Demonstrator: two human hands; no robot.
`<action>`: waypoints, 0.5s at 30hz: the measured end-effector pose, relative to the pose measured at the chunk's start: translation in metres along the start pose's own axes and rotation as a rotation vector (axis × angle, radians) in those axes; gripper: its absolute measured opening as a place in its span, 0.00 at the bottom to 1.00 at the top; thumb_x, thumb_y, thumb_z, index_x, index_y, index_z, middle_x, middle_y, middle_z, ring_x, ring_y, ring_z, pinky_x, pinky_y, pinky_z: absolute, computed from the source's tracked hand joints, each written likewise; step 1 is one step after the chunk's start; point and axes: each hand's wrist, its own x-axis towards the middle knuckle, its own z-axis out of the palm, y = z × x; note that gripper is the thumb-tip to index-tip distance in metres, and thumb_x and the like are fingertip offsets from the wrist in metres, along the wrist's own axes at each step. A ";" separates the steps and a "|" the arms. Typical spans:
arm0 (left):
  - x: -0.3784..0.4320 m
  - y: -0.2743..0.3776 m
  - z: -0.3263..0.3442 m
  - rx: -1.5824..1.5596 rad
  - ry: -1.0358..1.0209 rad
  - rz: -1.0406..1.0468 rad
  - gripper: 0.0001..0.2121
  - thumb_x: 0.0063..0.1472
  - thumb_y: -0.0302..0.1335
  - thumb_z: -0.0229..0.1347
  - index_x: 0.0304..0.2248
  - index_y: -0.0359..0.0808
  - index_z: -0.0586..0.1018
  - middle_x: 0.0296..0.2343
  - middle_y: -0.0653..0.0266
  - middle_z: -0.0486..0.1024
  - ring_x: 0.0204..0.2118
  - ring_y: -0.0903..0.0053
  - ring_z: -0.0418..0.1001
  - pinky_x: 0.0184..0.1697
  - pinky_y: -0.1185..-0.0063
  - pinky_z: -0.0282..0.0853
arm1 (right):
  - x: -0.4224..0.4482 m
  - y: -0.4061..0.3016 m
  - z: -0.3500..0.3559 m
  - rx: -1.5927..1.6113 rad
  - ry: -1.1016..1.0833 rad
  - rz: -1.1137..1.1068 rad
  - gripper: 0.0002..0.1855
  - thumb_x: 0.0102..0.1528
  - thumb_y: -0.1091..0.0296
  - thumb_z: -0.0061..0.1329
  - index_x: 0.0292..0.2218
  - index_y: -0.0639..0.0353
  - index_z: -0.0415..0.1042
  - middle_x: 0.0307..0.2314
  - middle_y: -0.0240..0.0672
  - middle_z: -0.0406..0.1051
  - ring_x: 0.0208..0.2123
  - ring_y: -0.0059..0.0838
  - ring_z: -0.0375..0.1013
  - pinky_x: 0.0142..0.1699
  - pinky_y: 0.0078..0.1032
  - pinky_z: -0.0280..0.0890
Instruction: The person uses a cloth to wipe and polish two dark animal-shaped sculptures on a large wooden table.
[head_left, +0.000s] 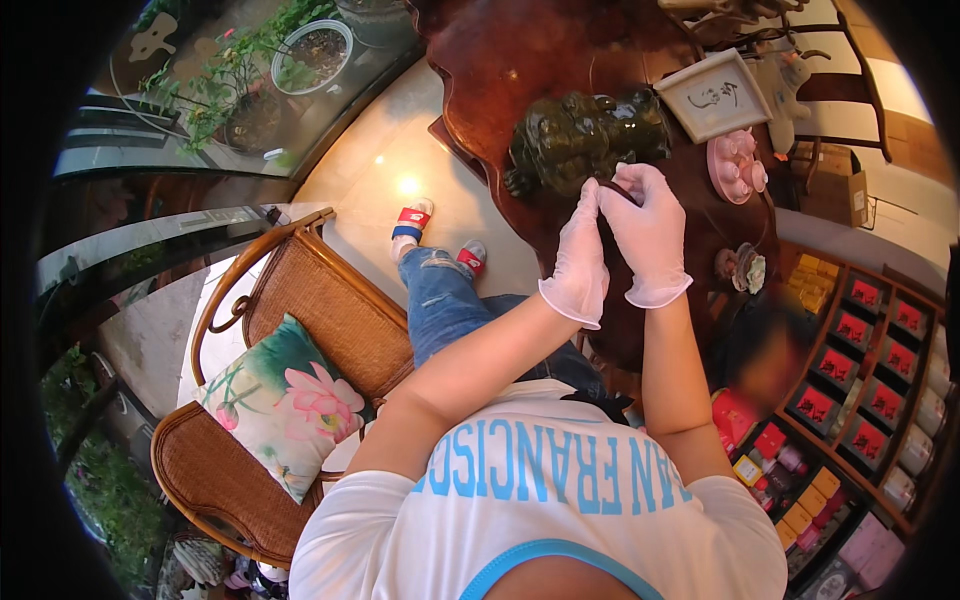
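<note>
My left hand (581, 259) and my right hand (651, 225) both wear thin translucent white gloves. They meet at the fingertips over the near side of a dark red-brown wooden table (487, 90). A small, dark, thin object (621, 192) is pinched between the fingers of both hands; most of it is covered, and its kind cannot be told. Just beyond the fingertips, a glossy dark green carved figure (577, 139) rests on the table.
Right of the figure are a framed panel with brush writing (712, 94) and a pink cup set (735, 165). A rattan chair (322, 300) with a lotus-print cushion (292, 405) stands left. Shelves of boxes (855, 360) line the right, and potted plants (311, 60) sit behind glass.
</note>
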 end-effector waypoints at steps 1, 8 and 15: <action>-0.003 0.003 0.003 -0.042 0.029 -0.045 0.24 0.65 0.44 0.48 0.52 0.33 0.68 0.55 0.62 0.62 0.59 0.79 0.52 0.61 0.77 0.45 | 0.001 -0.001 -0.001 -0.037 -0.008 -0.023 0.18 0.48 0.69 0.55 0.40 0.69 0.71 0.32 0.42 0.76 0.35 0.28 0.75 0.43 0.24 0.68; -0.002 0.014 0.006 0.066 -0.220 0.115 0.18 0.66 0.43 0.42 0.48 0.41 0.70 0.45 0.68 0.70 0.51 0.76 0.66 0.53 0.73 0.61 | 0.011 0.003 0.004 0.042 0.017 -0.136 0.13 0.47 0.72 0.55 0.36 0.67 0.73 0.29 0.41 0.76 0.33 0.28 0.76 0.42 0.23 0.68; -0.025 0.040 0.001 0.100 -0.100 -0.081 0.15 0.63 0.40 0.47 0.46 0.46 0.73 0.47 0.72 0.69 0.52 0.77 0.63 0.57 0.72 0.53 | 0.019 -0.001 0.004 -0.099 -0.037 -0.146 0.14 0.45 0.72 0.56 0.35 0.67 0.72 0.28 0.39 0.75 0.30 0.25 0.74 0.40 0.23 0.68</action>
